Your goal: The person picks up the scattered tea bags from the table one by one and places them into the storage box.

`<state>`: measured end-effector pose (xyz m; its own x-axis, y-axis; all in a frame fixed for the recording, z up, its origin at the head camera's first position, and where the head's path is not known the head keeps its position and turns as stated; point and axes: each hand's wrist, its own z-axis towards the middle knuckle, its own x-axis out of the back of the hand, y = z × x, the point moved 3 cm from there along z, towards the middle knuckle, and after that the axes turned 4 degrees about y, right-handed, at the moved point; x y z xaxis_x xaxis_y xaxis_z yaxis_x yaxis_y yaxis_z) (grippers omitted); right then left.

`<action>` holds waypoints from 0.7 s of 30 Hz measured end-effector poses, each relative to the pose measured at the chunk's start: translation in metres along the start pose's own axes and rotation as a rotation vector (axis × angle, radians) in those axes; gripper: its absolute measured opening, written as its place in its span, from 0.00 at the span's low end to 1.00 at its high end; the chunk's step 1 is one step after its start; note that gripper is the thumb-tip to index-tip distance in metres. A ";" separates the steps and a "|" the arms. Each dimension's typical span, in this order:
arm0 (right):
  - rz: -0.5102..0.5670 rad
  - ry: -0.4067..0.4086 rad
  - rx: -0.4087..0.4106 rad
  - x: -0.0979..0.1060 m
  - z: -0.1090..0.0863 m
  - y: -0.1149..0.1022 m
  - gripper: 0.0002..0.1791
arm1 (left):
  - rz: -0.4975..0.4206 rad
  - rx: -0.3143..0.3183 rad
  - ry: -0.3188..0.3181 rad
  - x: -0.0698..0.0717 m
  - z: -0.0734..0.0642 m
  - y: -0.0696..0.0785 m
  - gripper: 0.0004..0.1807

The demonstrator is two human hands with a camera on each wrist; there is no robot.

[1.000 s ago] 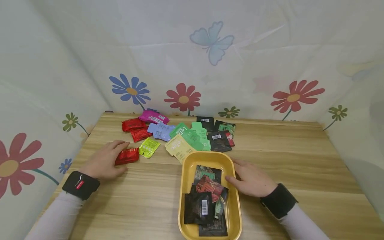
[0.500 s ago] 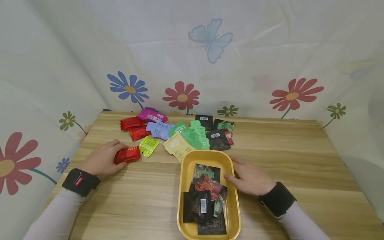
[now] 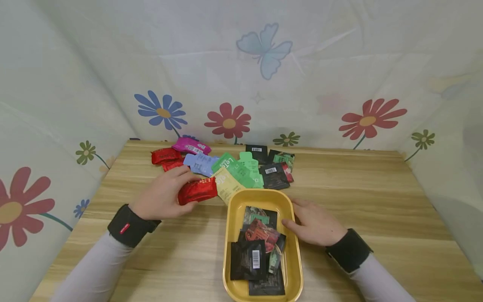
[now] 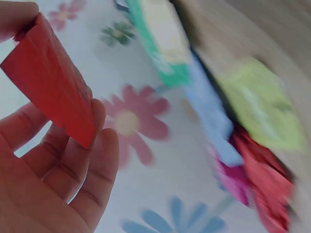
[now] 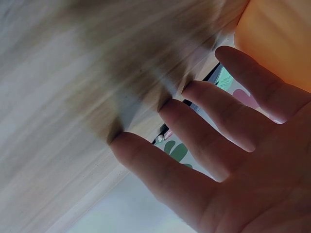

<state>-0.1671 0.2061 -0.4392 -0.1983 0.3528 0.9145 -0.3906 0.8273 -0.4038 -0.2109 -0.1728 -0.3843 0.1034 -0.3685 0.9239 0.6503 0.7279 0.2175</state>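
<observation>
My left hand [image 3: 162, 196] pinches a shiny red packet [image 3: 198, 191] between thumb and fingers, left of the yellow tray [image 3: 264, 199]. In the left wrist view the red packet [image 4: 56, 85] shows edge-on in the fingers. Several black sachets [image 3: 247, 264] with barcodes and printed pictures lie in the tray. Beside the tray's right rim is my right hand [image 3: 318, 222], its thumb at the rim. The right wrist view shows its fingers [image 5: 214, 145] extended, tips at the table. A yellow-green packet [image 4: 265, 104], hidden in the head view, lies beyond the left hand.
Toward the back of the wooden table [image 3: 358, 180] lie other red packets [image 3: 166, 156], a magenta packet [image 3: 191, 145], blue [image 3: 201, 162], green [image 3: 234, 170] and pale yellow [image 3: 226, 184] flat packs. Several black sachets [image 3: 274, 175] are to their right. A flowered cloth [image 3: 302, 105] stands behind.
My left hand has gripped the red packet and carried it right toward the tray, now overlapping the spot of the yellow-green packet. The right hand and tray have stayed in place.
</observation>
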 end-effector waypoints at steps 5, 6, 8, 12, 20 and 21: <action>0.004 -0.001 0.007 0.000 0.000 0.001 0.35 | -0.062 -0.113 0.052 -0.002 0.024 0.038 0.33; 0.006 -0.001 0.008 0.000 0.000 0.001 0.35 | -0.078 -0.135 0.056 -0.003 0.029 0.045 0.33; 0.008 0.000 0.008 0.000 0.000 0.001 0.35 | -0.105 -0.169 0.060 -0.005 0.037 0.059 0.32; -0.001 0.006 0.004 0.000 0.000 0.002 0.34 | -0.132 -0.230 0.064 -0.011 0.053 0.081 0.31; 0.007 -0.007 -0.017 0.001 0.001 0.001 0.35 | -0.090 -0.265 0.037 -0.020 0.065 0.104 0.57; 0.009 -0.007 -0.017 0.001 0.001 0.001 0.35 | -0.077 -0.256 0.036 -0.020 0.065 0.104 0.62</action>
<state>-0.1685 0.2072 -0.4383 -0.2082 0.3575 0.9104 -0.3734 0.8312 -0.4118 -0.1944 -0.0520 -0.3600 0.0697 -0.4411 0.8948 0.8258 0.5288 0.1963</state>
